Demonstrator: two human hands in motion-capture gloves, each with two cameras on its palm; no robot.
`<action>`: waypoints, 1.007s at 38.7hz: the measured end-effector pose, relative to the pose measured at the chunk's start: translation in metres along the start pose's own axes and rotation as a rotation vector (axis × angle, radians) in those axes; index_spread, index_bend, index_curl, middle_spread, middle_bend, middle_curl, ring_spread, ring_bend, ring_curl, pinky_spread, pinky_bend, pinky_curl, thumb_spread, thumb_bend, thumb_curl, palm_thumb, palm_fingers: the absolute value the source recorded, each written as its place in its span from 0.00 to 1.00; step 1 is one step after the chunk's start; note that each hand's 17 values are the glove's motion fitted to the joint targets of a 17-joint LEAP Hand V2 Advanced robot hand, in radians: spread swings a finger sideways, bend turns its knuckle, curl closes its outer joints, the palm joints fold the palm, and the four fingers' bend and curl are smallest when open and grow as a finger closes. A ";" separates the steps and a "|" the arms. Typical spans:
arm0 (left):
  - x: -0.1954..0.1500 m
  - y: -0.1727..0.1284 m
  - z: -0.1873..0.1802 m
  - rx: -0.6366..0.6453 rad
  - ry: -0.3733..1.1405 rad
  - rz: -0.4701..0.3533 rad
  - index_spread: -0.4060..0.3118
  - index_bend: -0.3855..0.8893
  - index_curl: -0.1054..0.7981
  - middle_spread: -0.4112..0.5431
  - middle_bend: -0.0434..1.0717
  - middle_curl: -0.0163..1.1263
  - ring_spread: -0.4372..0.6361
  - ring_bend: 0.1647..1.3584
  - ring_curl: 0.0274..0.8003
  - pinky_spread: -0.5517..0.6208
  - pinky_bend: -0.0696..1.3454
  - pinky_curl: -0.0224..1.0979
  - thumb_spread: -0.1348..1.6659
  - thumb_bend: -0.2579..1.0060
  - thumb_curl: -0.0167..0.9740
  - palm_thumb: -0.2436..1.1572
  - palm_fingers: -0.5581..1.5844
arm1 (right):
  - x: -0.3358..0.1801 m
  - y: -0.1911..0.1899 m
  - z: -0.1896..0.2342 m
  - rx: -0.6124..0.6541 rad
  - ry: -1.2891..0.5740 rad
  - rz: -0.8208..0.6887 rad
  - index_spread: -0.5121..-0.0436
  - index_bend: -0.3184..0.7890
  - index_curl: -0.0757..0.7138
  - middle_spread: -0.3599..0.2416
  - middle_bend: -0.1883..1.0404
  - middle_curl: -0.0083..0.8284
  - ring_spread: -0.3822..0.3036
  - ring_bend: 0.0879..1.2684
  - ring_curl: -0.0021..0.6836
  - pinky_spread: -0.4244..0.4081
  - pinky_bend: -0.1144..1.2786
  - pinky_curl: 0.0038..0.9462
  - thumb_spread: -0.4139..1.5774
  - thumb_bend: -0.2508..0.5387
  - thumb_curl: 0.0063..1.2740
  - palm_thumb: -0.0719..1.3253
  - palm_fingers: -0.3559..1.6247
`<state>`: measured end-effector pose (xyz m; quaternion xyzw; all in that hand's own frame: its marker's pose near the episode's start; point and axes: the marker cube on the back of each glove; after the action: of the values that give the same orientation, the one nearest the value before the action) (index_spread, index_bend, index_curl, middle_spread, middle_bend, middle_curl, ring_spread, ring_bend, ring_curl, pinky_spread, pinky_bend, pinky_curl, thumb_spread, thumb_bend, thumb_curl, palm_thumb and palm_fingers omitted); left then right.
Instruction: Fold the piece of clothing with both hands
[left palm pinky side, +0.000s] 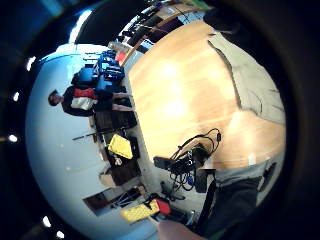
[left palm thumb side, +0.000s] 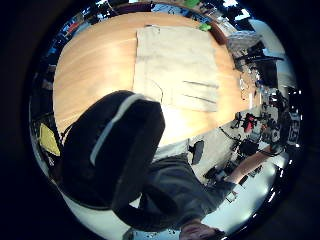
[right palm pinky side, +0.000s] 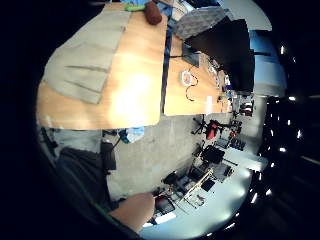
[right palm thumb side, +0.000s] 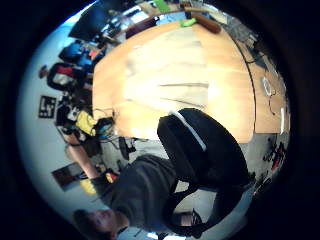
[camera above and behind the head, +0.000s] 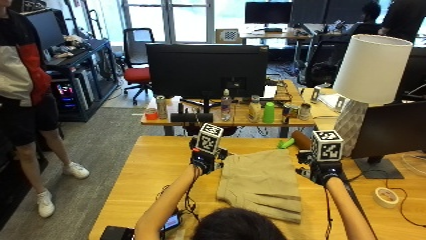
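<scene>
Your left hand (camera above and behind the head: 203, 161) hovers raised beside the left edge of the beige garment (camera above and behind the head: 261, 183), which lies flat on the wooden table (camera above and behind the head: 146, 172). Your right hand (camera above and behind the head: 322, 172) is raised off its right edge, likely framing the cloth for a two-handed fold. Neither hand holds fabric, and I cannot tell how the fingers are set.

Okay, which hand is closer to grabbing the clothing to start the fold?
Probably the left. In the outside view the left hand hovers at the beige garment's far left corner, while the right hand is held a bit off its right edge. Neither hand holds the cloth yet, so the margin is small.
</scene>
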<state>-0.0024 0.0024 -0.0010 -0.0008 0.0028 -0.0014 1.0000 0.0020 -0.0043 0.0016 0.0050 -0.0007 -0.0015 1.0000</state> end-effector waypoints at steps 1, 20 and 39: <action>-0.001 0.000 0.000 0.001 0.001 -0.001 0.57 0.37 0.14 0.49 0.15 0.03 0.50 0.25 0.08 0.58 0.33 0.10 0.31 0.24 0.03 0.23 0.41 | 0.000 0.000 0.000 0.000 0.000 0.000 0.70 0.40 0.13 0.55 0.34 0.08 0.61 0.19 0.07 0.63 0.37 0.09 0.42 0.54 0.03 0.25 0.36; -0.011 -0.011 0.010 -0.003 0.023 -0.019 0.61 0.38 0.22 0.63 0.20 0.14 0.65 0.45 0.29 0.73 0.47 0.26 0.66 0.20 0.13 0.24 0.29 | 0.003 -0.014 0.007 -0.009 0.009 0.012 0.34 0.40 0.28 0.52 0.35 0.27 0.66 0.25 0.28 0.75 0.42 0.26 0.76 0.50 0.09 0.31 0.31; 0.050 -0.009 0.087 -0.142 0.160 0.170 0.53 0.42 0.28 0.60 0.22 0.20 0.62 0.51 0.33 0.71 0.49 0.29 0.72 0.21 0.20 0.29 0.29 | -0.024 -0.027 0.096 0.027 -0.070 -0.130 0.33 0.35 0.29 0.50 0.37 0.37 0.54 0.41 0.41 0.64 0.48 0.32 0.81 0.45 0.14 0.41 0.45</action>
<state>0.0484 -0.0070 0.0860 -0.0714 0.0827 0.0836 0.9905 -0.0220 -0.0323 0.0977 0.0182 -0.0354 -0.0668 0.9970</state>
